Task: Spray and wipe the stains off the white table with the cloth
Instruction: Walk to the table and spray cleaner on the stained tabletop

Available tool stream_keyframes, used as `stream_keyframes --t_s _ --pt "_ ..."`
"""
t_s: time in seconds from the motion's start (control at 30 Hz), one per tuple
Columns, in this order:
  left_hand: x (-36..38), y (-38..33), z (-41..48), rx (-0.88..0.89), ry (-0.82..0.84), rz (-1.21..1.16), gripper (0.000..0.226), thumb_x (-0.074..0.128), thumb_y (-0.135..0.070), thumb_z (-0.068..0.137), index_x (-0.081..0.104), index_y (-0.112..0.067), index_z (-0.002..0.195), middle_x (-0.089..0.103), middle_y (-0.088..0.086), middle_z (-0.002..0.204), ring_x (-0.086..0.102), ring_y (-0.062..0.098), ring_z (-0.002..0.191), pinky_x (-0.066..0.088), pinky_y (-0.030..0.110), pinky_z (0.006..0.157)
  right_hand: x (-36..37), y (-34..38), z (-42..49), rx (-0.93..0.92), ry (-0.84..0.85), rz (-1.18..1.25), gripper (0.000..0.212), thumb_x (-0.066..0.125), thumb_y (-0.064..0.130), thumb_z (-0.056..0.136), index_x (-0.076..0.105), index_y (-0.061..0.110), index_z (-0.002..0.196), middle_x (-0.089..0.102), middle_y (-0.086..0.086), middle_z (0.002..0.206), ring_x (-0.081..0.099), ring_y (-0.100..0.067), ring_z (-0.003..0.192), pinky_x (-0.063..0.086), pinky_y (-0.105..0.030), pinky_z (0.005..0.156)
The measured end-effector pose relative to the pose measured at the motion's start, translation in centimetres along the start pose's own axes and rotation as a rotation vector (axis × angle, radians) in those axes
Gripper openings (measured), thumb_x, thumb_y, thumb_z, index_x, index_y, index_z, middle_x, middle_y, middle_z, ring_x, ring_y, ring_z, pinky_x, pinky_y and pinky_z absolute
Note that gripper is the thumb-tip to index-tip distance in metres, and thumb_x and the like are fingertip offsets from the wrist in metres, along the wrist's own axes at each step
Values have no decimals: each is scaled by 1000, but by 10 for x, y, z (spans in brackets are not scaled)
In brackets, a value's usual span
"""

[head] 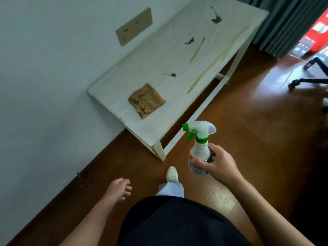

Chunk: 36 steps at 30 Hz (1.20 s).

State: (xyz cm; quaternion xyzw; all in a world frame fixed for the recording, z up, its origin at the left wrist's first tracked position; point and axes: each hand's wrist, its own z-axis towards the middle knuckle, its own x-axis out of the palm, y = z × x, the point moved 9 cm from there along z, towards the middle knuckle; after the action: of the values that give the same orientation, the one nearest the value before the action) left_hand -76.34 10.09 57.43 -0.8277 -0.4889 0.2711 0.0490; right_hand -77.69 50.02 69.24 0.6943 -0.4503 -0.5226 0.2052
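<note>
Right hand [220,162] fingers grip one bottle [201,148], upright, nozzle pointing left; left hand [118,189] fingers loose, empty. Surface [159,59]: one cloth [147,101], three dark stains [216,19], two streaks [218,59].

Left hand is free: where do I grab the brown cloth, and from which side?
Pinch the brown cloth at the rumpled, raised folds on its near edge, coming down from above with the left hand. The rest lies flat on the white table, offering little to grip; the right hand holds the spray bottle.
</note>
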Motion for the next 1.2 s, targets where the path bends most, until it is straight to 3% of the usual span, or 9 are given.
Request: stream_keyframes --t_s 0.13,0.4,0.57,0.77,0.9,1.2 --pt "-9 -65 17 68 -11 -18 24 45 -30 107 65 -17 108 71 6 107 70 25 99 54 35 82 -4 17 44 -22 17 -63 58 79 70 65 60 43 113 65 18 101 65 -2 90 58 -28 76" --pt "-48 -155 33 171 -110 -88 25 45 -32 107 65 -18 110 71 4 105 70 22 95 56 34 81 -11 53 140 -80 110 -151 59 71 81 60 60 44 104 66 14 96 66 -4 84 60 -36 73" --pt "-40 -139 37 -3 -159 -267 24 46 -30 106 66 -17 109 73 5 104 71 25 96 55 43 91 -8 92 216 -172 210 -210 56 72 78 63 59 42 103 67 15 95 65 -4 85 60 -39 74" --pt "-17 -134 25 -165 -211 -477 25 46 -27 107 64 -12 116 71 9 111 70 27 102 55 42 93 -8 143 309 -299 334 -227 64 69 79 63 60 39 111 67 13 101 64 -7 88 59 -39 77" --pt "-5 -145 23 -228 -273 -521 22 46 -26 107 64 -14 113 72 6 108 70 24 100 55 45 97 3 165 371 -348 411 -225 56 77 65 70 61 31 112 68 7 100 64 -9 86 56 -33 71" --pt "17 -149 6 -327 -348 -554 22 45 -28 108 59 -12 117 68 7 111 68 24 101 53 36 87 42 169 446 -355 484 -372 54 76 60 72 56 23 106 60 1 99 62 -14 80 45 -29 60"
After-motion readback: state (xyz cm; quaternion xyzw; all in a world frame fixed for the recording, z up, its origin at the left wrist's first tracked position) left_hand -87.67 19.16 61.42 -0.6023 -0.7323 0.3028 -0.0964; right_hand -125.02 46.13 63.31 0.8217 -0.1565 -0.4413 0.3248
